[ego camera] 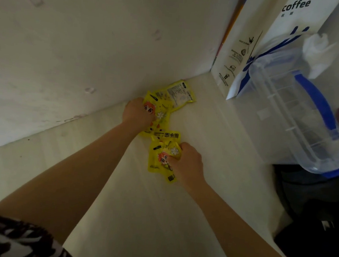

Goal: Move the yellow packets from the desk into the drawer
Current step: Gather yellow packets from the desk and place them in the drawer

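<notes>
Both hands grip yellow packets (166, 115) on desk (176, 212): left (138, 112), right (185, 163).

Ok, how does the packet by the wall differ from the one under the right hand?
The packet by the wall lies untouched with its printed back up; the near packet shows its cartoon front and is gripped by the right hand. The wall packet sits in the corner, the near one out on the desk. Both are yellow.
</notes>
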Available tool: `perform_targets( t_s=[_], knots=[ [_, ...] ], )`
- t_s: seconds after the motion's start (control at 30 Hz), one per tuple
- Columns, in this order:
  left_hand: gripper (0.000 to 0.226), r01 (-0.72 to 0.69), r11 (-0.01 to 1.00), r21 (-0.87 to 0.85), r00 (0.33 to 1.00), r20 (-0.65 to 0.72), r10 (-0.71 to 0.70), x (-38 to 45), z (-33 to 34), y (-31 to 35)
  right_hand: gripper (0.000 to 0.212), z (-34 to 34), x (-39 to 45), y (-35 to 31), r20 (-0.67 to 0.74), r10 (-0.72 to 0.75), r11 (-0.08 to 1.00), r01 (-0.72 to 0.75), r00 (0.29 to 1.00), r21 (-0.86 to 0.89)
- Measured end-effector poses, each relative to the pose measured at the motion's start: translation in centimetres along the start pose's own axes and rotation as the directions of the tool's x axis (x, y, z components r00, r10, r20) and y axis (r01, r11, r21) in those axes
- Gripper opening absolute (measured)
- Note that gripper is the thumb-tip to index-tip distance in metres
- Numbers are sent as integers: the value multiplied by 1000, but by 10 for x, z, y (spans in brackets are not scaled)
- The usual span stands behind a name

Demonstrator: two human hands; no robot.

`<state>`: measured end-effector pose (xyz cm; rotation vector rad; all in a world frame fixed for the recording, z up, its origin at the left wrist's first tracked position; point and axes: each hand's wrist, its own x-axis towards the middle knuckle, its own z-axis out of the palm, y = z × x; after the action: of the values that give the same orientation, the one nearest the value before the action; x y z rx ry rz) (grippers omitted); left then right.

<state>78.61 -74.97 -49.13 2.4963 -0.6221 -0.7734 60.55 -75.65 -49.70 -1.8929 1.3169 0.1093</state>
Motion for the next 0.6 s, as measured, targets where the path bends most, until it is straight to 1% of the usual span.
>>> perform_targets(
  t_s=[0.07,0.13,0.23,0.33,0.37,0.43,0.47,0.53,0.57,0.6],
  knots=[
    [45,9,1000,-20,999,-31,-10,-2,-4,-9,38,-8,0,8,-8,-4,1000,4,1000,26],
    [43,28,997,-67,999,-33,-30,-6,-10,-19,42,-19,4,13,-42,4,999,-2,999,40],
    [42,51,994,-97,997,-45,-55,-11,-17,-34,35,-40,15,13,-101,12,998,-6,995,65],
    [37,28,996,-86,998,-62,-33,-15,-20,-43,34,-56,27,2,-151,41,976,-8,988,215],
    [35,19,996,-87,997,-68,-25,-15,-21,-45,35,-59,32,-3,-171,63,956,-10,983,294],
    [29,5,993,-116,996,-84,-15,-17,-21,-47,39,-62,42,-14,-170,111,879,-17,979,476],
    [27,-3,990,-139,996,-94,-11,-17,-22,-47,44,-62,47,-20,-145,141,830,-37,979,556],
    [25,-27,985,-170,993,-114,7,-16,-22,-46,53,-61,61,-29,-53,216,736,-127,975,665],
    [25,-44,983,-176,992,-120,23,-14,-22,-46,50,-60,68,-34,-6,241,697,-169,970,696],
    [24,-66,981,-180,991,-125,43,-13,-22,-45,41,-59,75,-37,33,253,653,-196,967,731]
  ],
)
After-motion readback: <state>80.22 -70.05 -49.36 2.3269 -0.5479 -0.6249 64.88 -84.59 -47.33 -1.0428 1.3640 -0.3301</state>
